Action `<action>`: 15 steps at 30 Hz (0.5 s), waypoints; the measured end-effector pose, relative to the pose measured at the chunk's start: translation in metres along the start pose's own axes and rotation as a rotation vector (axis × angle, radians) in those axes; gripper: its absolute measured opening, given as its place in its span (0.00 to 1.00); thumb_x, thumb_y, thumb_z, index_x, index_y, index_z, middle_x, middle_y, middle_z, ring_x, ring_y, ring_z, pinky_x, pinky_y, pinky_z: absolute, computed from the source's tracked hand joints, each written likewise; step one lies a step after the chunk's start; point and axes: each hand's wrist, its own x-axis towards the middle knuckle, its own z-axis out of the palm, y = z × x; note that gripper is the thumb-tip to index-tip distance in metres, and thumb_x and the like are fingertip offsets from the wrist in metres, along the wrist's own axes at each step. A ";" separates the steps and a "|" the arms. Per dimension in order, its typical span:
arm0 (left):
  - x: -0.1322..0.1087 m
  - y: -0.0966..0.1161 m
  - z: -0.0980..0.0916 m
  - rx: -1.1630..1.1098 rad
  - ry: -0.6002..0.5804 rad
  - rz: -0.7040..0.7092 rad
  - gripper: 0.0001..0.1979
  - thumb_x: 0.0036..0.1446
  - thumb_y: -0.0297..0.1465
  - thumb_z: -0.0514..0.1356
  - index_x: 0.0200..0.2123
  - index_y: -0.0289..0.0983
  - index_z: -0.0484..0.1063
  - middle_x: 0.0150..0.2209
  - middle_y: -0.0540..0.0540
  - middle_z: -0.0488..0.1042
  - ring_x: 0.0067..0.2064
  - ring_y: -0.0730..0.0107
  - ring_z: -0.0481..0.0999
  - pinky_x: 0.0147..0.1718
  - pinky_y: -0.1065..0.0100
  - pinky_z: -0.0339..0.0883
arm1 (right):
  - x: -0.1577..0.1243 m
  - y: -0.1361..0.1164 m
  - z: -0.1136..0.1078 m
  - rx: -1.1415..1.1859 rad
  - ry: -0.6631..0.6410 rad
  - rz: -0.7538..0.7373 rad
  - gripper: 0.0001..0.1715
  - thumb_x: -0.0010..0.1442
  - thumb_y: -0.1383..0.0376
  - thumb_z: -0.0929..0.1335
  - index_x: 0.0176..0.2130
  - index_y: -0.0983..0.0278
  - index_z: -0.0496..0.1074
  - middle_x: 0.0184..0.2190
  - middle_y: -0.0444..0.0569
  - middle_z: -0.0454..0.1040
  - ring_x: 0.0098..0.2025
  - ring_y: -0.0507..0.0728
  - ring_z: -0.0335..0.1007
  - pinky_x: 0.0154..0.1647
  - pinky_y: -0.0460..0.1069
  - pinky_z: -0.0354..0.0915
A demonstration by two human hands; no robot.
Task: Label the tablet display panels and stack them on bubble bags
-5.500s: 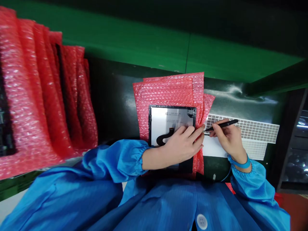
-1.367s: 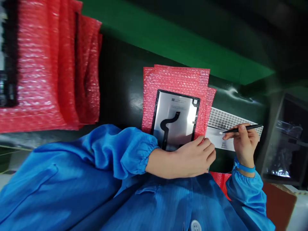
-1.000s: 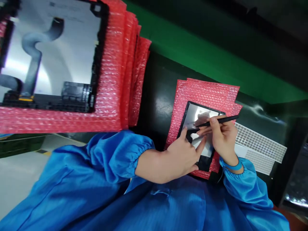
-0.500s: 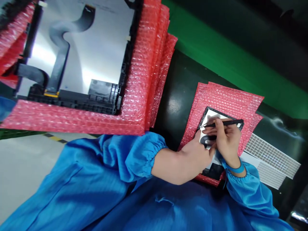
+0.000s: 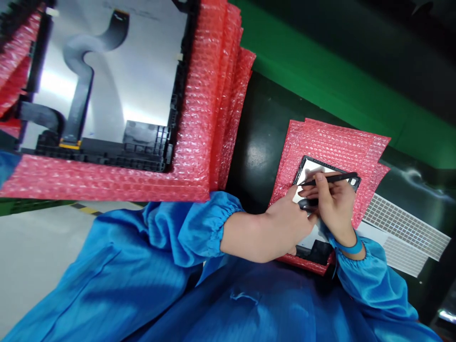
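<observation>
A display panel (image 5: pixel 310 165) with a silvery back and black frame lies on red bubble-wrap bags (image 5: pixel 331 135). My right hand (image 5: pixel 333 199) is closed around slim black tweezers (image 5: pixel 340 177), whose pointed tip reaches to the panel's left edge. Fingers outstretched, my left hand (image 5: pixel 285 223) rests across that same edge; its index fingertip is close beside the tweezer tip and its thumb points toward my right hand. A dark flex cable on the panel is partly covered by my hands. What the tip touches is too small to make out.
At left, a nearer, larger-looking panel (image 5: pixel 107 95) with a ribbon cable lies on stacked red bubble wrap (image 5: pixel 194 123). Sheets of pale labels (image 5: pixel 409 223) lie right of my right hand. A green strip (image 5: pixel 306 90) runs along the dark worktop (image 5: pixel 254 142).
The view has shifted slightly. The tweezers remain in my right hand at the panel's left edge, and my left index fingertip stays near the tip. A small white bit at the tip no longer shows clearly.
</observation>
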 end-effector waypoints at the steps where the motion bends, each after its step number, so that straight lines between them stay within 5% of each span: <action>1: 0.000 -0.002 -0.001 -0.014 -0.009 -0.004 0.47 0.51 0.52 0.77 0.65 0.27 0.72 0.42 0.34 0.86 0.45 0.43 0.85 0.65 0.42 0.60 | 0.000 0.001 0.000 0.003 -0.001 0.003 0.23 0.70 0.46 0.72 0.42 0.64 0.78 0.26 0.45 0.83 0.26 0.55 0.83 0.30 0.48 0.81; 8: 0.001 -0.006 -0.003 -0.086 0.062 0.010 0.50 0.50 0.55 0.76 0.66 0.28 0.71 0.45 0.31 0.86 0.51 0.40 0.84 0.66 0.41 0.59 | 0.003 0.001 0.000 0.158 0.044 -0.018 0.24 0.67 0.44 0.73 0.41 0.62 0.77 0.25 0.45 0.82 0.23 0.56 0.82 0.22 0.47 0.78; 11: -0.004 -0.006 -0.006 -0.101 0.139 0.027 0.29 0.64 0.49 0.69 0.54 0.30 0.78 0.41 0.33 0.86 0.48 0.44 0.86 0.58 0.48 0.70 | -0.004 -0.002 -0.014 0.244 0.081 -0.093 0.22 0.67 0.45 0.74 0.40 0.61 0.75 0.24 0.44 0.82 0.21 0.56 0.81 0.21 0.47 0.77; 13: -0.011 -0.008 -0.008 -0.145 0.146 -0.157 0.19 0.73 0.44 0.59 0.48 0.33 0.78 0.37 0.36 0.85 0.41 0.49 0.86 0.45 0.55 0.75 | -0.011 0.000 -0.029 0.268 0.128 -0.128 0.20 0.68 0.47 0.74 0.40 0.60 0.75 0.25 0.44 0.83 0.20 0.57 0.81 0.22 0.48 0.78; 15: -0.019 -0.011 -0.007 -0.168 0.123 -0.492 0.21 0.78 0.42 0.50 0.47 0.33 0.76 0.37 0.36 0.84 0.39 0.48 0.86 0.36 0.57 0.74 | -0.017 0.008 -0.046 0.277 0.168 -0.136 0.18 0.69 0.49 0.74 0.40 0.61 0.75 0.26 0.45 0.84 0.21 0.58 0.82 0.23 0.49 0.79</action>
